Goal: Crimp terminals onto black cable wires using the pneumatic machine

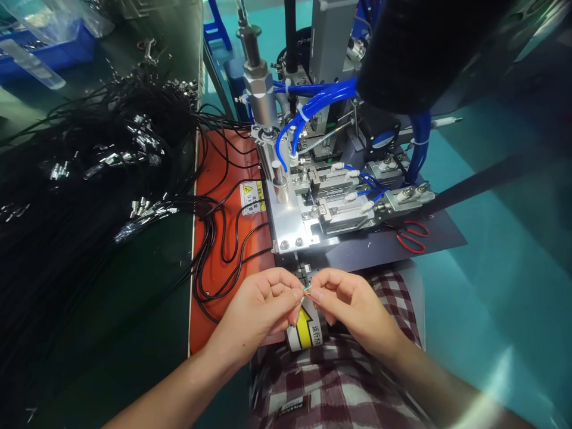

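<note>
My left hand [263, 304] and my right hand [351, 304] meet fingertip to fingertip just in front of a small metal machine [313, 196]. Between them they pinch the stripped end of a cable [307, 289], where tiny coloured wires show. The left hand holds the cable just behind the tip; the right hand's thumb and forefinger pinch the wire ends. A black cable [223, 250] loops over the orange mat [214, 179] to the left of my hands. Below my hands lies a checked cloth [339, 369] on my lap.
A large heap of black cables with metal plugs [102, 167] covers the dark table at left. Blue air hoses [313, 101] run over the machine. Red-handled scissors [413, 235] lie on the machine's base at right. A blue bin [44, 47] stands far left.
</note>
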The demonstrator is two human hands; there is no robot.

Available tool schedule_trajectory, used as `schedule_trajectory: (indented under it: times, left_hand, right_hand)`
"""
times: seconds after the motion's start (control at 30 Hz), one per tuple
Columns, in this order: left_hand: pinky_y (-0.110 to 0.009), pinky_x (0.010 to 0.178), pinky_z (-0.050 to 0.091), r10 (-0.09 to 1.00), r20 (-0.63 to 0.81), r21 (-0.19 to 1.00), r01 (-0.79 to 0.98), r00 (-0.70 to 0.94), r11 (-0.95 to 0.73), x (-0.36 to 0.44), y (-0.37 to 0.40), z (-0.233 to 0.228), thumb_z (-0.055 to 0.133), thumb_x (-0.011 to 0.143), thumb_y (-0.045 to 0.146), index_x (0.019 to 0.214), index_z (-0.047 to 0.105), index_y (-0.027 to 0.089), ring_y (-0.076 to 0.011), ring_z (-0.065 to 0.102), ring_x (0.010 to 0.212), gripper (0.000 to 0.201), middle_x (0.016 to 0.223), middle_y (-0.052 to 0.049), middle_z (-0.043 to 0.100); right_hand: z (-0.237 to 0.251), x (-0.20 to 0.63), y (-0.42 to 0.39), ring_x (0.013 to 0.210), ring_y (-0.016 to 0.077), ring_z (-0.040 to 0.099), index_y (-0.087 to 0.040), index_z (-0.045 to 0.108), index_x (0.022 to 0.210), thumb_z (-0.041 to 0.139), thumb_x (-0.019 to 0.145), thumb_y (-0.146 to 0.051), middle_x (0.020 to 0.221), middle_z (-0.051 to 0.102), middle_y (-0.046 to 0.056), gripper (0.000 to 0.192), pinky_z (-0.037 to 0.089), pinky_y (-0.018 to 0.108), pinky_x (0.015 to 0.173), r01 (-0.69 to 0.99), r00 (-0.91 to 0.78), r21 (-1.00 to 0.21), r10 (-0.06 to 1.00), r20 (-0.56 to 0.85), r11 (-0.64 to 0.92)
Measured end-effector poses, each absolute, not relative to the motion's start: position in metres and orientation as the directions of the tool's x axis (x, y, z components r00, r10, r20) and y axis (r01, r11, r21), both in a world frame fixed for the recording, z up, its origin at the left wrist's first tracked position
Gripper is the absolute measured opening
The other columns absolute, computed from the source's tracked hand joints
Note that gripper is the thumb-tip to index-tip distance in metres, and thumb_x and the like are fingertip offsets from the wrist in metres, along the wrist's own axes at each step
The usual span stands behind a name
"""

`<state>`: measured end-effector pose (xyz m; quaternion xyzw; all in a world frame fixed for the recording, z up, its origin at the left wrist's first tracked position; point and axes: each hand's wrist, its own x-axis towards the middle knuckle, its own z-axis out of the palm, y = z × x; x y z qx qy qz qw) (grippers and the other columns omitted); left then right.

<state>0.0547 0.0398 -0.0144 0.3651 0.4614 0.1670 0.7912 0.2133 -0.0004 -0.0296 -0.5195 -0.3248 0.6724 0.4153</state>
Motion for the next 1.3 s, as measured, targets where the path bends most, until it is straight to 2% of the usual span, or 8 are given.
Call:
schedule_trajectory:
  times: [0.2,0.33,0.43,0.53,0.63,0.7,0.93,1.3]
  left_hand:
    - [-0.015,0.037,0.015,0.668,-0.586,0.745,-0.018,0.458,0.666,0.059,0.035,-0.016,0.057,0.087,0.029,0.083,0.053,0.017,-0.001,0.024,0.037,0.013,0.056,0.006,0.054]
    - [-0.015,0.037,0.016,0.732,-0.561,0.776,-0.061,0.388,0.627,0.062,0.03,-0.012,0.058,0.086,0.029,0.083,0.052,0.017,-0.0004,0.028,0.036,0.014,0.058,0.007,0.052]
    - [-0.015,0.037,0.018,0.753,-0.559,0.786,-0.068,0.346,0.615,0.063,0.028,-0.01,0.061,0.083,0.03,0.084,0.052,0.017,-0.0002,0.028,0.036,0.016,0.055,0.008,0.049]
    - [-0.014,0.037,0.02,0.752,-0.571,0.786,-0.044,0.328,0.616,0.062,0.028,-0.008,0.064,0.08,0.028,0.082,0.052,0.015,-0.0003,0.029,0.037,0.018,0.054,0.008,0.049]
    - [-0.013,0.037,0.021,0.738,-0.571,0.788,-0.011,0.359,0.615,0.062,0.029,-0.006,0.065,0.078,0.028,0.08,0.053,0.014,-0.0001,0.03,0.038,0.019,0.054,0.006,0.051]
    - [-0.013,0.038,0.021,0.733,-0.562,0.794,0.003,0.384,0.608,0.061,0.028,-0.006,0.065,0.078,0.028,0.079,0.054,0.013,0.0003,0.03,0.038,0.019,0.054,0.006,0.052]
    - [-0.013,0.038,0.019,0.717,-0.547,0.778,-0.053,0.433,0.626,0.06,0.027,-0.014,0.063,0.081,0.03,0.078,0.055,0.014,-0.0005,0.027,0.039,0.018,0.05,0.007,0.05]
    - [-0.015,0.037,0.014,0.68,-0.614,0.739,-0.012,0.402,0.674,0.06,0.03,-0.012,0.061,0.081,0.026,0.076,0.053,0.016,-0.0018,0.021,0.039,0.014,0.046,0.009,0.043]
  right_hand:
    - [-0.029,0.188,-0.013,0.042,0.008,0.035,-0.018,0.053,0.07,0.058,0.082,-0.039,0.049,0.041,-0.007,0.025,0.03,0.021,0.04,-0.222,0.1,-0.917,0.927,-0.361,-0.332]
    - [-0.042,0.18,-0.021,0.055,0.0118,0.049,-0.019,0.056,0.074,0.053,0.088,-0.024,0.063,0.058,-0.001,0.015,0.037,0.026,0.053,0.18,0.243,-0.983,0.97,0.012,-0.033]
    - [-0.05,0.187,-0.022,0.058,0.012,0.052,-0.019,0.058,0.078,0.06,0.084,-0.016,0.068,0.064,-0.001,0.007,0.035,0.029,0.059,0.498,0.144,-0.841,0.936,0.322,0.212]
    - [-0.047,0.198,-0.021,0.056,0.0115,0.051,-0.018,0.06,0.08,0.063,0.082,-0.013,0.068,0.064,-0.001,0.006,0.031,0.03,0.059,0.659,0.005,-0.689,0.914,0.406,0.302]
    - [-0.035,0.207,-0.017,0.056,0.012,0.049,-0.018,0.061,0.08,0.062,0.083,-0.015,0.067,0.063,-0.001,0.005,0.031,0.03,0.06,0.7,-0.044,-0.653,0.93,0.365,0.29]
    - [-0.027,0.211,-0.014,0.056,0.012,0.048,-0.018,0.06,0.077,0.059,0.085,-0.015,0.066,0.061,-0.001,0.008,0.033,0.029,0.06,0.661,-0.031,-0.711,0.955,0.295,0.241]
    - [-0.025,0.208,-0.009,0.056,0.011,0.047,-0.019,0.055,0.075,0.051,0.089,-0.022,0.065,0.053,-0.002,0.015,0.039,0.022,0.053,0.282,0.069,-0.956,0.995,-0.065,-0.082]
    - [-0.039,0.204,-0.009,0.052,0.0079,0.036,-0.017,0.054,0.076,0.056,0.087,-0.033,0.061,0.044,-0.005,0.019,0.031,0.019,0.045,-0.093,0.061,-0.925,0.925,-0.374,-0.368]
